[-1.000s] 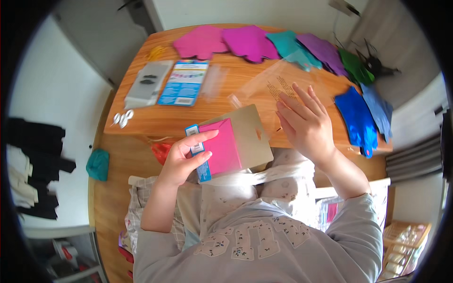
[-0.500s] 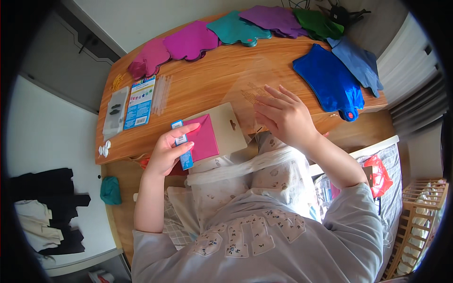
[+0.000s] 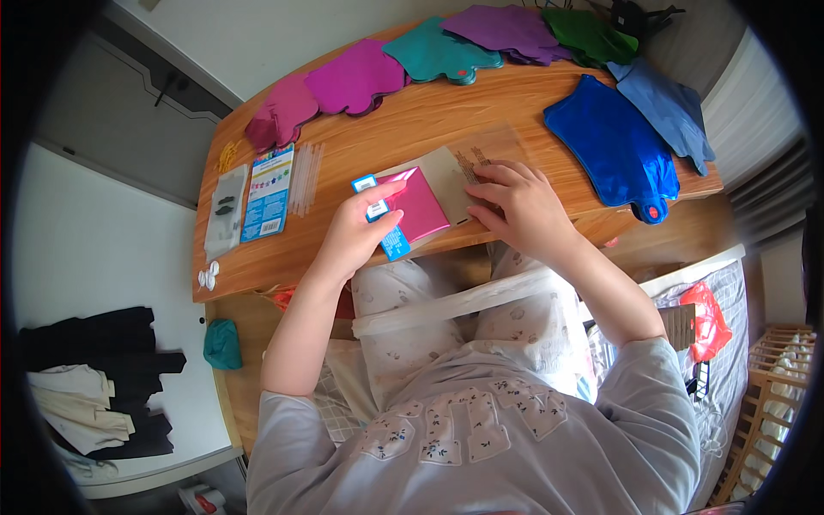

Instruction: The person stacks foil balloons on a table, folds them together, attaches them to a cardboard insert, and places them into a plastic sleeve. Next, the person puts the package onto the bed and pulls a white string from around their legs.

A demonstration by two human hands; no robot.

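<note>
My left hand (image 3: 354,230) is closed on a folded, shiny pink foil packet (image 3: 421,204) lying on a beige card (image 3: 448,176). A blue-and-white printed strip (image 3: 395,244) crosses the packet's left side under my thumb and fingers. The card's right end overlaps a clear plastic bag (image 3: 505,148) with brown print; I cannot tell how far it lies inside. My right hand (image 3: 528,210) grips the bag with bent fingers beside the card's right end. Both hands are over the table's near edge.
On the wooden table (image 3: 343,142) lie a blue printed card (image 3: 269,202), clear straws (image 3: 306,178), and a clear bag with dark pieces (image 3: 226,206). Pink (image 3: 281,112), magenta (image 3: 356,75), teal (image 3: 442,53), purple (image 3: 502,33), green (image 3: 590,36) and blue (image 3: 609,142) foil balloons line the edges.
My left hand has moved the pink packet and card up and right onto the table. My right hand has lowered to the card's end, its fingers more bent, and the bag now meets the card.
</note>
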